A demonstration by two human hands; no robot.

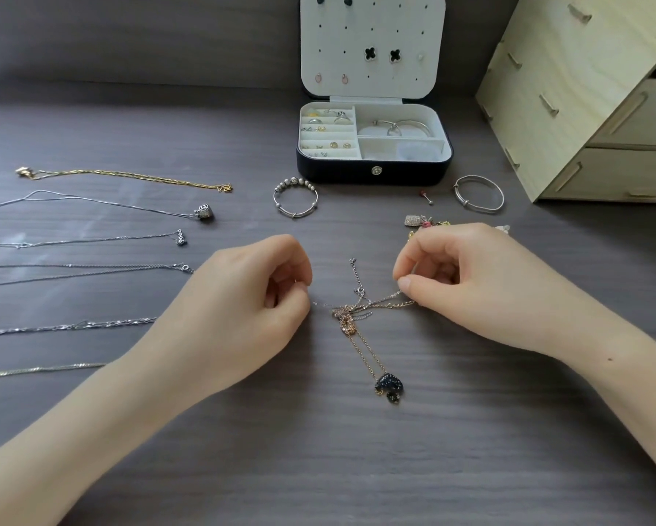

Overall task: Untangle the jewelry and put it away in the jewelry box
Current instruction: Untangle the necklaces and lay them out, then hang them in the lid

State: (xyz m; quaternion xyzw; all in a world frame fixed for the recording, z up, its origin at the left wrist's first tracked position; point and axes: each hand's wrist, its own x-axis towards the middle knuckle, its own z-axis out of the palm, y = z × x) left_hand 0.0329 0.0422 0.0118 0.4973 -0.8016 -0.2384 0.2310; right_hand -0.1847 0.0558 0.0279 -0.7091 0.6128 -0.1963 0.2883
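Note:
A tangle of thin chains (357,307) lies on the dark desk between my hands: a rose-gold chain with a dark sparkly pendant (389,387) and a fine silver chain knotted into it. My left hand (250,301) pinches the silver chain's end at the left of the knot. My right hand (467,282) pinches chain strands at the right of the knot. The open jewelry box (374,172) stands behind, with rings, earrings and bangles in its white compartments and earrings pinned in its upright lid (372,47).
Several straightened necklaces lie in rows at the left, among them a gold one (129,177) and a silver one with a pendant (204,212). A beaded bangle (295,197), a plain bangle (479,194) and small charms (421,221) lie near the box. A wooden drawer unit (584,96) stands right.

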